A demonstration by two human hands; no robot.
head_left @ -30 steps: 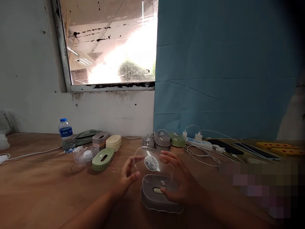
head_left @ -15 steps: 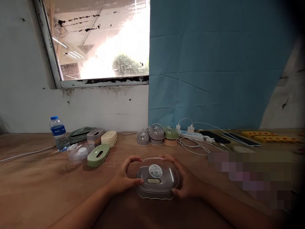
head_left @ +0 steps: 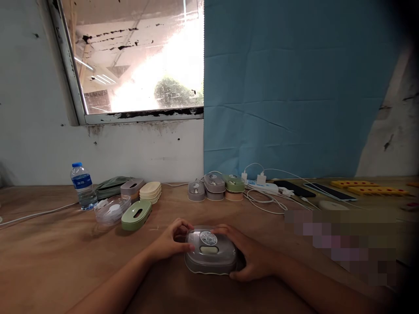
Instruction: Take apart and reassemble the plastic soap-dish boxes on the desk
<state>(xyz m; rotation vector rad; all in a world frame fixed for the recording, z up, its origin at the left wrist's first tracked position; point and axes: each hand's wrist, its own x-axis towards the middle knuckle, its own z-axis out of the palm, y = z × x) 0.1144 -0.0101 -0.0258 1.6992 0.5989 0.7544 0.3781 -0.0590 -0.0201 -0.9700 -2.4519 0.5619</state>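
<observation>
A grey oval plastic box [head_left: 211, 261] with a clear cover sits on the table close in front of me. On the cover is a round printed sticker [head_left: 208, 238]; below it a pale oval slot shows. My left hand [head_left: 173, 242] grips the box's left end, thumb toward the front and fingers at the back. From the opposite side my right hand [head_left: 252, 253] holds it, fingers over the back edge of the cover and thumb low at the front right corner. The box's far side and right end are partly hidden by the fingers.
Left back: a water bottle [head_left: 82, 187], clear covers [head_left: 113, 209], a green slotted lid [head_left: 136, 215] and stacked cream pieces [head_left: 150, 192]. Behind my hands stand several finished-looking boxes [head_left: 214, 185]. A power strip [head_left: 262, 186] with cables, phones [head_left: 329, 192] and yellow trays [head_left: 376, 190] lie right.
The clear cover has come down lower over the grey box. My right hand has shifted left, its fingers reaching farther over the cover, and my left hand stays at the left end.
</observation>
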